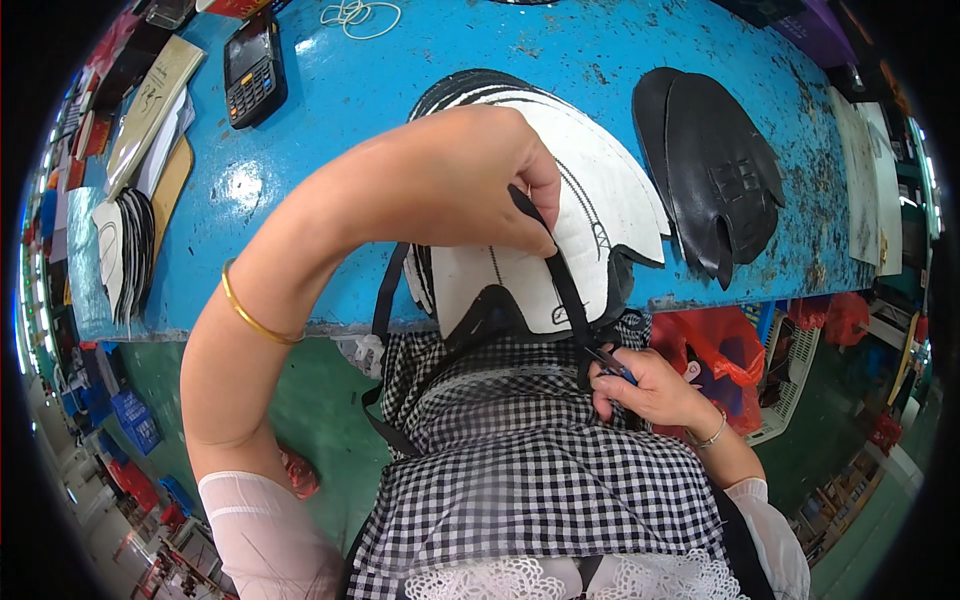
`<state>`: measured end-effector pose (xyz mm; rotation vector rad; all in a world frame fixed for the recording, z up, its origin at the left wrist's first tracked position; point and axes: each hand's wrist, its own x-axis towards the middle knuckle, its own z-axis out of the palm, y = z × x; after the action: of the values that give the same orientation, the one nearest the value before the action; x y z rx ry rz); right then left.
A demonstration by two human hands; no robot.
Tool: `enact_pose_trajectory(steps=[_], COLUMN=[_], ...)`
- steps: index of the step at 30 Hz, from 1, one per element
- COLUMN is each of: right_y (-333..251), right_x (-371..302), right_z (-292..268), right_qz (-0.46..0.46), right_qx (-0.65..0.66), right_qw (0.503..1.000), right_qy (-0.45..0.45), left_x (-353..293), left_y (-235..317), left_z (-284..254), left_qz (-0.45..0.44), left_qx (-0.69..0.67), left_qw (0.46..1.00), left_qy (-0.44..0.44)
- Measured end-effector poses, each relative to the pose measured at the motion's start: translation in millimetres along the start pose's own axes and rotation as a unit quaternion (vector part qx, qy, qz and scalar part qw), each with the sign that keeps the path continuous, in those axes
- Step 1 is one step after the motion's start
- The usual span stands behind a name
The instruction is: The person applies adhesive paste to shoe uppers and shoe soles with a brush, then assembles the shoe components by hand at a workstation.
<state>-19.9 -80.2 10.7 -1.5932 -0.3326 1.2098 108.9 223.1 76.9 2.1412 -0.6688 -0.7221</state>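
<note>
My left hand (515, 185) reaches over a stack of white shoe-upper pieces (500, 265) with black edges and dark stitched lines. Its fingers pinch a narrow black strap (568, 290), which runs down across the top piece toward my right hand. At the table's near edge, my right hand (645, 385) is closed around small snips (612, 364) with some blue on them. The strap meets the snips there; whether the blades touch it is hard to make out. Two overlapping black upper pieces (725, 170) lie to the right of the white stack.
A handheld keypad device (253, 75) lies at the back left of the blue table (330, 130). Left of it are papers and a folder (155, 110), with a smaller white stack (125, 255) nearer. Red plastic bags (715, 345) hang below the table's right side.
</note>
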Motion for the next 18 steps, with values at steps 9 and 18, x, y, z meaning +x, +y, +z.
enact_pose_trajectory(steps=[9,18], right_y=[-5,2], right_x=[-3,-4], right_z=[0,2], right_qz=[-0.019,-0.017], right_qx=[-0.032,-0.009], right_qw=[0.999,1.000], right_qy=[-0.004,-0.009], left_x=[-6,1], left_y=[13,8], left_z=[-6,4], left_qz=[-0.036,-0.056], left_qx=[-0.023,0.095], left_qw=[0.999,0.993], left_qy=[-0.032,0.031])
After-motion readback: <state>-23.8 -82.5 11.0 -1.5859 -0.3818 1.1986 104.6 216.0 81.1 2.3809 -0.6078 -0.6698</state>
